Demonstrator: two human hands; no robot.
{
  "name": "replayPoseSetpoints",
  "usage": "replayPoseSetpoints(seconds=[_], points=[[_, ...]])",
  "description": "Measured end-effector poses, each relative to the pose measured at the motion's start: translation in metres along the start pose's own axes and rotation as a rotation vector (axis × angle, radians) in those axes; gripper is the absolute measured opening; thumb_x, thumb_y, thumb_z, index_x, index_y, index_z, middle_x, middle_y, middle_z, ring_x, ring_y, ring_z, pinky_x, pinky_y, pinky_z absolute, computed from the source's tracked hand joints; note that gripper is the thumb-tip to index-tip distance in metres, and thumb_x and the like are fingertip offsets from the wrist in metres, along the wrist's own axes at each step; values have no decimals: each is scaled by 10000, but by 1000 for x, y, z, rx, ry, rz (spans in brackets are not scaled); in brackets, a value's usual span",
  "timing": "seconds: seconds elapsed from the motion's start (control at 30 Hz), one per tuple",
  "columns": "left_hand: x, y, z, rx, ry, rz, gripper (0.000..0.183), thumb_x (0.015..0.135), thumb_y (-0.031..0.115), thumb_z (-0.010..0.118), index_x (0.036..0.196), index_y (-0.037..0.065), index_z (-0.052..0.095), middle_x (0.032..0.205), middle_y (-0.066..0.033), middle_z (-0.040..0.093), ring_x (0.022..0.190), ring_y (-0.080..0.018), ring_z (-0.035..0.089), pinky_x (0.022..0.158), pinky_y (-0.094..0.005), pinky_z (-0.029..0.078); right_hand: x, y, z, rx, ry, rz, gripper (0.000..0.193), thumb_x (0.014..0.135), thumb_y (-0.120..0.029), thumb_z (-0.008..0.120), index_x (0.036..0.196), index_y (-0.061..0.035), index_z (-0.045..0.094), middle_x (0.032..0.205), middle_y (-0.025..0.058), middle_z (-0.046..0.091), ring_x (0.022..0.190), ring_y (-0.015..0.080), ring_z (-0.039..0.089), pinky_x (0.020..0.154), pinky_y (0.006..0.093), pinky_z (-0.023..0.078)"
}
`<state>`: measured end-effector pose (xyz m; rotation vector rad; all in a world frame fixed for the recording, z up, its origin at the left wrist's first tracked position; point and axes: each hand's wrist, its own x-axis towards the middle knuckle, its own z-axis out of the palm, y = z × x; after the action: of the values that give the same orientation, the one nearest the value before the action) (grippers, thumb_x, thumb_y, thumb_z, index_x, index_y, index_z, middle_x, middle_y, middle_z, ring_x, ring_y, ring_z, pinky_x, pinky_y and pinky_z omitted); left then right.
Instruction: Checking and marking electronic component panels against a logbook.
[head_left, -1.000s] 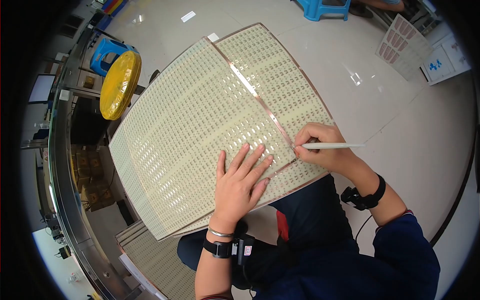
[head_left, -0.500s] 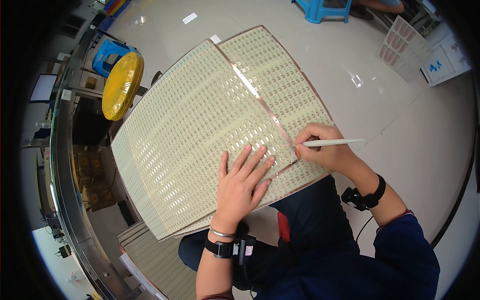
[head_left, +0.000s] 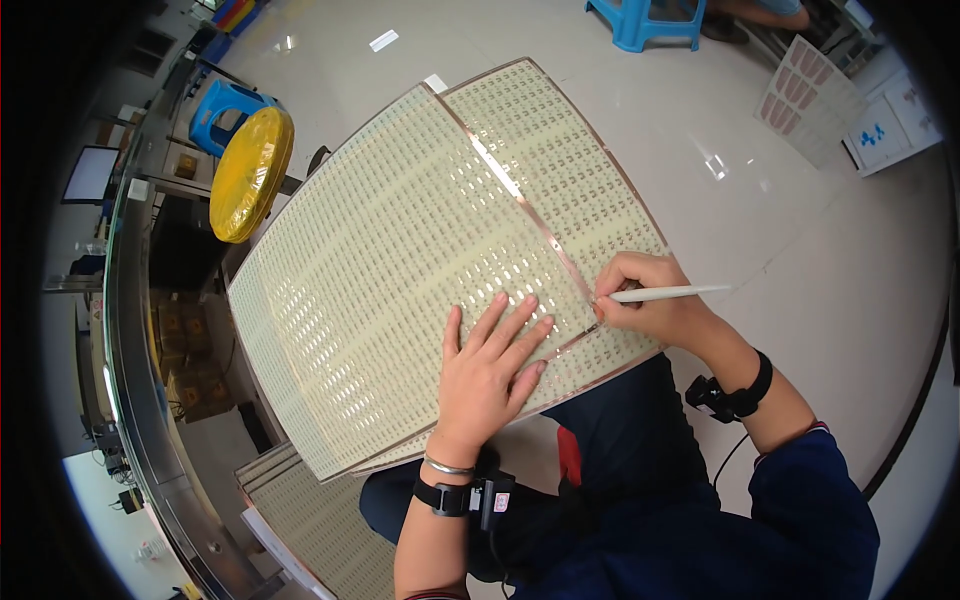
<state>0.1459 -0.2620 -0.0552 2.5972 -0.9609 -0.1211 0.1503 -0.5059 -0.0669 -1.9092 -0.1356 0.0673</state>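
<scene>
The sheet (head_left: 370, 220) was pale greenish cream, dotted with rows of small shiny marks and edged in copper. At the sheet's right edge, the pen (head_left: 665, 293) was off-white. Left of the sheet, a seat (head_left: 250, 175) was yellow and a stool (head_left: 207, 125) blue.

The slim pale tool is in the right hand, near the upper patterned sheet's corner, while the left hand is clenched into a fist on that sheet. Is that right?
Not quite: the left hand is not clenched; the head view shows it open, fingers spread over the upper patterned sheet. The slim pale tool is in the right hand, near that sheet's corner, as you said.
</scene>
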Motion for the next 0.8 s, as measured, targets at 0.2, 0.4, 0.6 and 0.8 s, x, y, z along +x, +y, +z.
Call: replayPoseSetpoints(seconds=[0.2, 0.4, 0.6, 0.8], points=[[0, 0, 0, 1, 1, 1, 452, 805, 256, 610, 1256, 241, 572, 1368, 1, 483, 1303, -246, 389, 1101, -524, 144, -1, -6, 2, -38, 29, 74, 88, 728, -85, 663, 719, -31, 594, 664, 31, 605, 565, 100, 555, 530, 251, 430], [0, 0, 1, 29, 6, 11, 468, 810, 264, 612, 1272, 246, 544, 1387, 34, 454, 1310, -214, 373, 1088, -538, 174, -3, -1, 7, -8, 74, 76, 92, 739, -94, 661, 726, -30, 597, 660, 30, 608, 577, 90, 546, 542, 247, 428], [-1, 1, -2, 29, 20, 11, 453, 816, 265, 604, 1266, 245, 555, 1381, 20, 465, 1309, -223, 377, 1094, -529, 163, -5, -2, 8, 5, 104, 109, 95, 744, -90, 664, 737, -21, 600, 655, 30, 607, 581, 81, 541, 545, 245, 426], [-3, -1, 3, 19, 24, 15, 448, 821, 271, 599, 1266, 238, 557, 1381, 13, 468, 1315, -233, 371, 1101, -521, 149, -7, -5, 8, -8, 61, 57, 92, 753, -91, 667, 748, -21, 607, 669, 36, 616, 600, 100, 571, 554, 252, 437]])
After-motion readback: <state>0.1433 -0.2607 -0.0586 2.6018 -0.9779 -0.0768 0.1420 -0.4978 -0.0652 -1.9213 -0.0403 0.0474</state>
